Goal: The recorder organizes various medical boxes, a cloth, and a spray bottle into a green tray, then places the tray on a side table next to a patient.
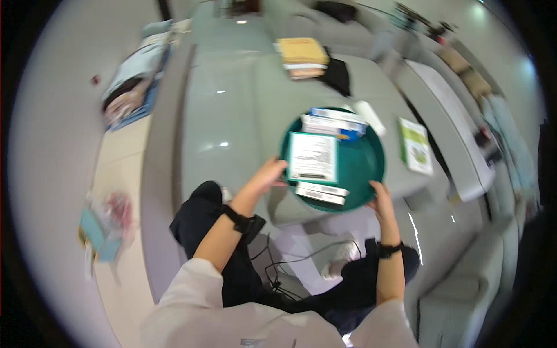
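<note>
Between my two hands is a round green basin [361, 161]. My left hand [270, 175] grips its left rim, and my right hand [380, 198] grips its lower right rim. Inside, a white box with a green edge [313, 157] bears writing and lies at the left. Two narrow white boxes [322, 193] lie below it, side by side. Several blue and white boxes [333, 124] are bunched at the far side. A white cylindrical object [370, 117] is just outside the basin's upper right rim.
A grey sofa seat [365, 82] bears a stack of yellow and white folded items [303, 56], a black cloth [337, 76] and a green and white pack [415, 146]. Folded clothes [135, 82] lie on a ledge at left. Black cables [276, 285] trail between my legs.
</note>
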The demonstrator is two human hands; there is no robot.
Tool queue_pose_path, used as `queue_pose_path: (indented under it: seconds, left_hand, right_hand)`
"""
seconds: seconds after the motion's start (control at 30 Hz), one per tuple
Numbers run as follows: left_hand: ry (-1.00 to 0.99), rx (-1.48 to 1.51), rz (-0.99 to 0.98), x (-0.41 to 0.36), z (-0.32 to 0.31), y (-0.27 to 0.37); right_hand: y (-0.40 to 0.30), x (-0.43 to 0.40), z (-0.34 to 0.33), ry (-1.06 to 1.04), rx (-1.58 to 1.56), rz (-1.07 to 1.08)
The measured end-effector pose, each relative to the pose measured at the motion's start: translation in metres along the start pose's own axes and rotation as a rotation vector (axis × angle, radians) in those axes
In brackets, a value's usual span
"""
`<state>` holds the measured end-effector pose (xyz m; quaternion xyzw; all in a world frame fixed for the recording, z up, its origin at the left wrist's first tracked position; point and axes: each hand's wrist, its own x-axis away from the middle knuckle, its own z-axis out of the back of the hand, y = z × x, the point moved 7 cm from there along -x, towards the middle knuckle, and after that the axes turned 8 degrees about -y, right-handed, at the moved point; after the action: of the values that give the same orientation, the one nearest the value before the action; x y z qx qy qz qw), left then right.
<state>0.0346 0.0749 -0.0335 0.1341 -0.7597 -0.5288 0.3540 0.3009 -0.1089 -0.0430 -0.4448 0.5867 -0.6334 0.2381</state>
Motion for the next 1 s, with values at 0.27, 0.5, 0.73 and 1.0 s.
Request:
queue_pose_path:
  seconds: [0.27, 0.5, 0.73, 1.0]
  left_hand:
    - [-0.155, 0.204, 0.016, -0.009, 0.011, -0.033]
    - [-0.066, 0.235, -0.004, 0.006, 0.008, -0.018]
    - [0.095, 0.191, -0.042, 0.047, 0.038, -0.007]
    - [0.528, 0.424, -0.26, 0.206, 0.236, 0.025]
  right_hand:
    - [-0.021, 0.007, -0.022, -0.137, -0.034, 0.044]
    - [-0.023, -0.005, -0.008, -0.141, -0.068, 0.043]
    - [-0.018, 0.003, -0.031, -0.267, -0.188, 0.158]
    - [0.027, -0.029, -0.057, -0.141, -0.041, 0.144]
